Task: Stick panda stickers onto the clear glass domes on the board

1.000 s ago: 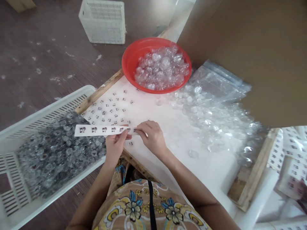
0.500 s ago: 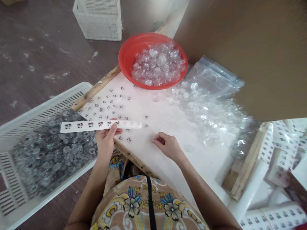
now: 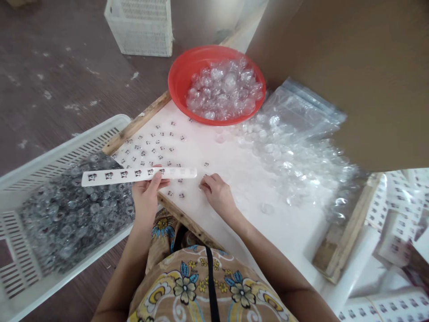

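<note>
My left hand (image 3: 147, 192) is closed on a long white sticker strip (image 3: 110, 175), thumb on top and fingers beneath. Small panda-like pictures run along its left part; the right end looks bare. Above the white tabletop, my right hand (image 3: 217, 192) has thumb and forefinger pinched together close to the surface. A tiny sticker appears to be between those fingertips, mostly hidden. Loose panda stickers (image 3: 162, 148) lie spaced out on the board beyond the strip, and one sticker (image 3: 206, 164) is just past my right fingers.
A red basin (image 3: 177, 85) of clear plastic domes stands at the back. More clear domes (image 3: 295, 165) and a plastic bag (image 3: 301, 107) lie right. A white crate (image 3: 60, 156) of domes is left. Wooden strips (image 3: 137, 123) edge the board. Sticker sheets (image 3: 385, 304) lie lower right.
My right hand has moved left and slightly away from me, to the stickers by the strip's right end. The left hand keeps holding the strip almost in place.
</note>
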{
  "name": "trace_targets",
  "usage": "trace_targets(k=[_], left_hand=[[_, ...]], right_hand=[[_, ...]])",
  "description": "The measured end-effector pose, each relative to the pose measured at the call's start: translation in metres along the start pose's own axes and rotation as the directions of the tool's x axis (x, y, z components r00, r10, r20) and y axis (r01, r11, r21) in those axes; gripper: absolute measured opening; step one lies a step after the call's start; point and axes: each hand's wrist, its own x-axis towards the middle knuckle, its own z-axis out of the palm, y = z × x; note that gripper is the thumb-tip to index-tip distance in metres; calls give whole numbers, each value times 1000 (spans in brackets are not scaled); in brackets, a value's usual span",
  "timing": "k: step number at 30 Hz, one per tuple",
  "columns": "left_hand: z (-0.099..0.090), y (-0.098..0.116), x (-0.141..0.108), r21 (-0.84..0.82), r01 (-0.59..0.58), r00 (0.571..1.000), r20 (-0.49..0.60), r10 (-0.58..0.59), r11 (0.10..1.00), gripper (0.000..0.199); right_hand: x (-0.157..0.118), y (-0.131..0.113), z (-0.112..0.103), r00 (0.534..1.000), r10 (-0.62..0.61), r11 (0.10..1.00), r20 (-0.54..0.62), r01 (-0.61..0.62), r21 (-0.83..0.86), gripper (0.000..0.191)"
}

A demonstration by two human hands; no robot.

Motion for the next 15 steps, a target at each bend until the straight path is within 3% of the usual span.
trace_targets(k=[6, 12, 15], left_hand=[[-10, 5, 8, -6, -6, 998, -69, 6, 1000, 31], [-7, 1, 7, -17, 12, 998, -55, -13, 1000, 30], [-4, 1, 6, -12, 21, 999, -34, -21, 1000, 30]], right_hand=[[7, -2, 4, 999, -27, 1000, -30, 27, -10, 26], [-2, -9, 11, 998, -70, 989, -12, 67, -135, 14], [-2, -11, 14, 998, -58, 991, -17, 56, -121, 13]])
